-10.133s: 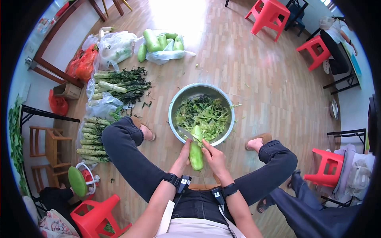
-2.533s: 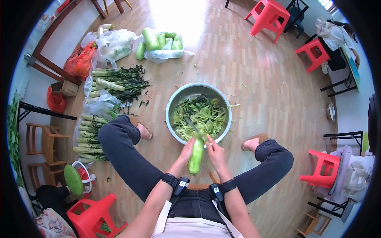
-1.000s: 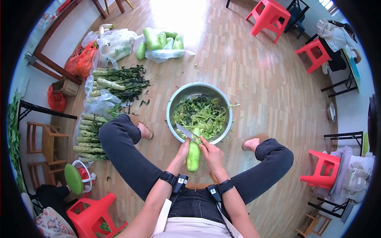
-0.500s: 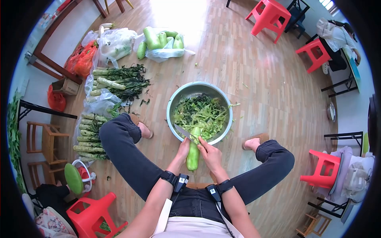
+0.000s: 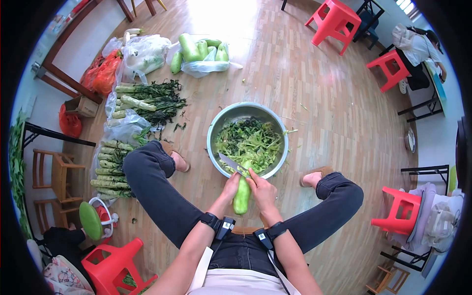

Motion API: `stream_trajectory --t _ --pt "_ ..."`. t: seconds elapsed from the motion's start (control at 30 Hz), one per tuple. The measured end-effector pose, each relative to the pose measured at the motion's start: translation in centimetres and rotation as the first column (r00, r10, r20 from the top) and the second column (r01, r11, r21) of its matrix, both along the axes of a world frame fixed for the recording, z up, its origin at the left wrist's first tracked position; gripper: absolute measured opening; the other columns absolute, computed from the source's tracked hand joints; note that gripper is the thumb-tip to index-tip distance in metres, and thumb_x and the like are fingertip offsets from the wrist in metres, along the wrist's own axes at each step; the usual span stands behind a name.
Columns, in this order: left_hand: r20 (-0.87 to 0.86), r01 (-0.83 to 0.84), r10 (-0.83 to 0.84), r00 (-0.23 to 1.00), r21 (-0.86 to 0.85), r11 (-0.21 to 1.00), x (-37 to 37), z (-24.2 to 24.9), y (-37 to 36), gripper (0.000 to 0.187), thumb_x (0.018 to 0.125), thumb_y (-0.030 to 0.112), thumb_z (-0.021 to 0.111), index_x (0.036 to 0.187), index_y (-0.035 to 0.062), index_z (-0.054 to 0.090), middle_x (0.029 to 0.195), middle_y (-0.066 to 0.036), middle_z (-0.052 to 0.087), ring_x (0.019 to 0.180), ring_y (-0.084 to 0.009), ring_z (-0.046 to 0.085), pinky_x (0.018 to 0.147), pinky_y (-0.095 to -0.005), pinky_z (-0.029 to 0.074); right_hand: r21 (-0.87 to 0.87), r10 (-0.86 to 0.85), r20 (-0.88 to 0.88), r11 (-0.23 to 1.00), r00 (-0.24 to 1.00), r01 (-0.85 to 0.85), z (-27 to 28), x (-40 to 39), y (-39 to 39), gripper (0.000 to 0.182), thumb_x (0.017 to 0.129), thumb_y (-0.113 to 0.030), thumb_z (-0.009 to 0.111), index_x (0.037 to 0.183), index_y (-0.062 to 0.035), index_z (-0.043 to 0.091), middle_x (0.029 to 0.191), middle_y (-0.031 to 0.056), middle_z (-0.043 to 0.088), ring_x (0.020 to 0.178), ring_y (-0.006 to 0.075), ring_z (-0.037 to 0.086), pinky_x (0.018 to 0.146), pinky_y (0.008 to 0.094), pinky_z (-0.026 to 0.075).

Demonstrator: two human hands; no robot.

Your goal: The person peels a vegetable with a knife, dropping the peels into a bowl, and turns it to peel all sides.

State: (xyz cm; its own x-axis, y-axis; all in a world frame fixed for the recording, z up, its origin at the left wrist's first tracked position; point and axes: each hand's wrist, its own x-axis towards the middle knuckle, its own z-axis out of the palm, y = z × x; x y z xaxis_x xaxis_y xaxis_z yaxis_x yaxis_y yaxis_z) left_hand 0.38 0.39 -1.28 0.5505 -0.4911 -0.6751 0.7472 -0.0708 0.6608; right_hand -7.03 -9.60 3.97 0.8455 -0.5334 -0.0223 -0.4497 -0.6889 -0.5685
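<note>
A long light green gourd (image 5: 242, 196) points away from me, its far end over the near rim of a steel basin (image 5: 213, 156). My left hand (image 5: 230, 187) is closed around the gourd's left side. My right hand (image 5: 262, 190) is closed at its right side and grips a knife (image 5: 229, 162); the handle is mostly hidden by the fingers. The blade lies across the gourd's far end, pointing up and left over the basin. Inside the basin are green peelings (image 5: 253, 142) and dark leaf scraps.
Leafy stalks (image 5: 142, 103) lie on plastic at the left, with more thick stems (image 5: 114, 172) below. A bag of gourds (image 5: 201, 56) sits beyond them. Red stools (image 5: 334, 22) stand around the room. A person (image 5: 418, 49) sits at a table, far right. Scraps dot the floor.
The gourd and both hands have shifted slightly toward me and to the right. The knife has moved a little with them, still across the gourd's far end.
</note>
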Motion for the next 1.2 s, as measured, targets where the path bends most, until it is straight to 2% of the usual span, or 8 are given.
stream_trajectory --t 0.23,0.3,0.33,0.4,0.47,0.6,0.7,1.2 --pt "0.039 0.018 -0.017 0.999 -0.002 1.0 0.1 -0.2 -0.1 0.041 0.091 0.037 0.04 0.113 0.003 0.048 0.097 -0.007 0.056 0.082 -0.0128 0.055 0.072 -0.0263 0.045 0.079 -0.125 0.147 0.99 0.981 0.114 -1.8 0.4 0.6 0.032 0.085 -0.031 0.056 0.113 -0.0181 0.059 0.062 0.0045 0.06 0.054 0.0178 0.058 0.05 0.03 0.045" --pt "0.057 0.015 -0.013 0.998 -0.026 1.0 -0.4 0.0 -0.1 0.041 0.091 0.037 0.041 0.112 0.0028 0.049 0.097 -0.007 0.056 0.083 -0.0125 0.054 0.073 -0.0264 0.044 0.538 -0.387 0.141 0.802 0.911 0.257 -4.7 0.4 0.0 0.03 0.089 -0.029 0.051 0.114 -0.0146 0.059 0.05 0.0047 0.048 0.046 0.0081 0.048 0.045 0.0269 0.039" --pt "0.075 0.014 -0.011 0.997 -0.048 0.999 -0.7 0.2 -0.2 0.04 0.091 0.037 0.041 0.111 0.0026 0.049 0.097 -0.006 0.056 0.085 -0.0122 0.053 0.075 -0.0264 0.044 0.54 -0.384 0.14 0.802 0.913 0.254 -4.8 0.3 -0.8 0.03 0.089 -0.029 0.051 0.114 -0.0146 0.059 0.05 0.0047 0.048 0.046 0.0081 0.048 0.045 0.0269 0.039" --pt "0.088 0.033 -0.029 0.996 -0.047 0.998 -0.6 -0.2 0.0 0.039 0.091 0.036 0.04 0.11 0.0026 0.049 0.097 -0.005 0.055 0.087 -0.0118 0.053 0.078 -0.0265 0.043 0.859 -0.495 -0.037 0.428 0.868 0.281 -4.5 0.2 -2.9 0.037 0.091 -0.026 0.049 0.121 -0.0043 0.051 0.054 -0.0078 0.041 0.046 0.0028 0.037 0.043 0.019 0.031" --pt "-0.026 -0.023 0.021 0.999 -0.088 0.996 -0.5 -1.6 0.0 0.038 0.091 0.037 0.04 0.108 0.0043 0.05 0.098 -0.005 0.056 0.087 -0.0123 0.053 0.078 -0.0267 0.043 0.837 -0.478 -0.013 0.476 0.878 0.271 -4.0 -0.2 -2.9 0.038 0.092 -0.023 0.047 0.127 -0.0097 0.047 0.054 -0.0085 0.036 0.048 0.0014 0.033 0.044 0.0178 0.027" --pt "-0.316 -0.006 -0.052 0.947 -0.178 0.984 0.9 0.7 0.4 0.055 0.085 0.056 0.039 0.102 0.0061 0.055 0.085 -0.008 0.061 0.074 -0.018 0.06 0.065 -0.0308 0.049 0.593 -0.267 0.013 0.778 0.963 0.208 0.1 -0.8 -1.6 0.038 0.089 -0.021 0.051 0.127 -0.0155 0.048 0.056 -0.0065 0.039 0.051 0.0033 0.035 0.048 0.0195 0.031" --pt "-0.262 -0.031 0.017 0.965 -0.049 0.998 0.8 1.9 0.4 0.062 0.084 0.062 0.037 0.108 0.0071 0.053 0.089 -0.007 0.06 0.076 -0.0167 0.059 0.064 -0.0308 0.05 0.405 -0.063 -0.093 0.909 0.994 0.095 0.7 -1.4 -0.6 0.038 0.085 -0.036 0.053 0.123 -0.0301 0.051 0.063 0.0066 0.059 0.056 0.0196 0.059 0.053 0.0323 0.044" --pt "-0.245 -0.041 0.019 0.969 -0.088 0.995 0.1 0.9 0.0 0.058 0.089 0.057 0.029 0.117 0.0089 0.046 0.096 -0.006 0.058 0.08 -0.0149 0.058 0.066 -0.0306 0.05 0.119 0.017 0.0 0.993 1.0 -0.017 0.6 -0.8 0.0 0.035 0.081 -0.034 0.059 0.116 -0.0287 0.057 0.071 0.0063 0.062 0.059 0.0202 0.059 0.054 0.0311 0.045"
